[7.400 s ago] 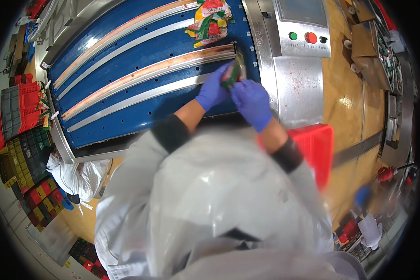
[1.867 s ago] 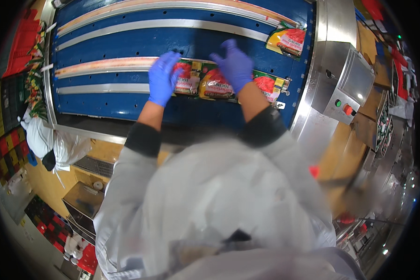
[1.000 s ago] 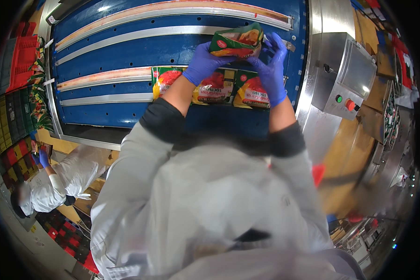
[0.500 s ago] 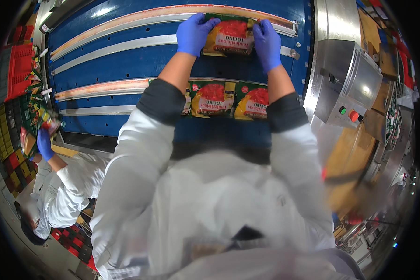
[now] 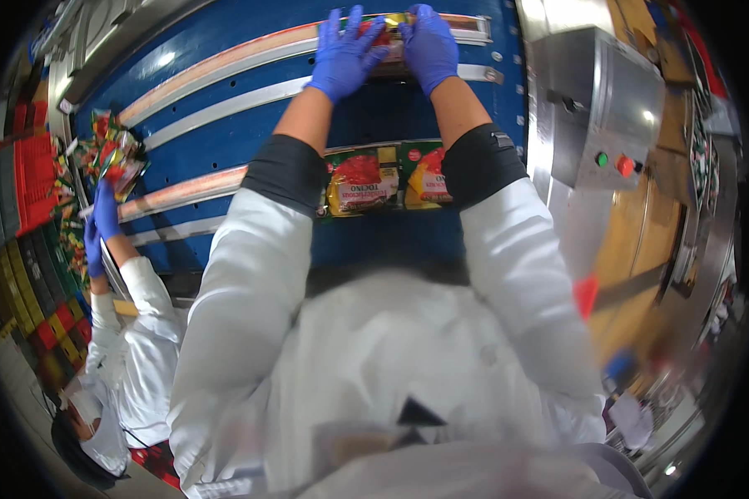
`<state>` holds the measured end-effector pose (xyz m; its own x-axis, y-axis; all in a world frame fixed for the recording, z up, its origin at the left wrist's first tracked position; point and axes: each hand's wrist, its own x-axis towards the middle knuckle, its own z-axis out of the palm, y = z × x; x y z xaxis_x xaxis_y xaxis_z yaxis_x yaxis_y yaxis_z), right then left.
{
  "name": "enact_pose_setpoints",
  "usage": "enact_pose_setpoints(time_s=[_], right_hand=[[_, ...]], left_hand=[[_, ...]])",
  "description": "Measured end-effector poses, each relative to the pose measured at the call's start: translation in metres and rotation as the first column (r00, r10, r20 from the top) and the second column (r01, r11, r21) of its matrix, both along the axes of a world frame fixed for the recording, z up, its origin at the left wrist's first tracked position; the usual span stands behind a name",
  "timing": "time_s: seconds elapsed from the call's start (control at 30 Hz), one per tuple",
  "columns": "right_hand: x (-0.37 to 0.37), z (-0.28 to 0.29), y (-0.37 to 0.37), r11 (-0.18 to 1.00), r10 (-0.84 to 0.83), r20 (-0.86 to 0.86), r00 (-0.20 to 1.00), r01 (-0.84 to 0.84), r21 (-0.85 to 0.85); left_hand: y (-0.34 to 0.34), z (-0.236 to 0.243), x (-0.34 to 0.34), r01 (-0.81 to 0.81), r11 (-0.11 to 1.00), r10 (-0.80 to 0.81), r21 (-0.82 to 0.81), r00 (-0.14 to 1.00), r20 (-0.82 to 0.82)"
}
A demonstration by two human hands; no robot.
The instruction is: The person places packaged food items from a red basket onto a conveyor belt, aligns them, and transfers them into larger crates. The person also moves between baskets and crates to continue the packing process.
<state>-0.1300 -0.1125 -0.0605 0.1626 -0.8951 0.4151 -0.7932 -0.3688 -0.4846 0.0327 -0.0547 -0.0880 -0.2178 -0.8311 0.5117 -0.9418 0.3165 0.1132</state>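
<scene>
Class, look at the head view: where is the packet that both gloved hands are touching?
The packet lies at the top centre, on the far rail of the blue conveyor, pressed between the left hand and right hand.

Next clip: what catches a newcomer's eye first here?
Two blue-gloved hands, left hand and right hand, pressing on a colourful packet at the far top of the blue conveyor. Two more packets lie between the forearms. At the left edge, a co-worker's gloved hand lifts packets.
</scene>
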Motion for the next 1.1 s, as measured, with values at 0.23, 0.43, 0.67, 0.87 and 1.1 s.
enact_pose_setpoints(time_s=[0.23, 0.43, 0.67, 0.87, 1.1], right_hand=[[-0.16, 0.058, 0.15, 0.86, 0.08, 0.162, 0.984, 0.014, -0.51], [-0.411, -0.021, 0.371, 0.73, -0.675, -0.091, 0.732, 0.646, -0.223], [-0.503, -0.08, 0.583, 0.126, -0.599, -0.685, 0.415, 0.894, 0.43], [-0.553, -0.121, 0.589, 0.228, -0.538, -0.661, 0.523, 0.845, 0.484], [-0.618, -0.038, 0.599, 0.505, -0.635, -0.625, 0.454, 0.856, 0.109]], left_hand=[[-0.005, 0.022, 0.035, 0.215, 0.973, -0.065, 0.084, 0.604, -0.794], [0.091, 0.028, -0.047, 0.347, 0.924, -0.203, 0.161, 0.801, -0.564], [0.211, 0.055, -0.175, 0.526, 0.795, -0.242, 0.302, 0.732, -0.637], [0.253, 0.068, -0.234, 0.702, 0.578, -0.323, 0.415, 0.664, -0.674], [0.28, 0.086, -0.295, 0.704, 0.591, -0.571, 0.395, 0.71, -0.412]])
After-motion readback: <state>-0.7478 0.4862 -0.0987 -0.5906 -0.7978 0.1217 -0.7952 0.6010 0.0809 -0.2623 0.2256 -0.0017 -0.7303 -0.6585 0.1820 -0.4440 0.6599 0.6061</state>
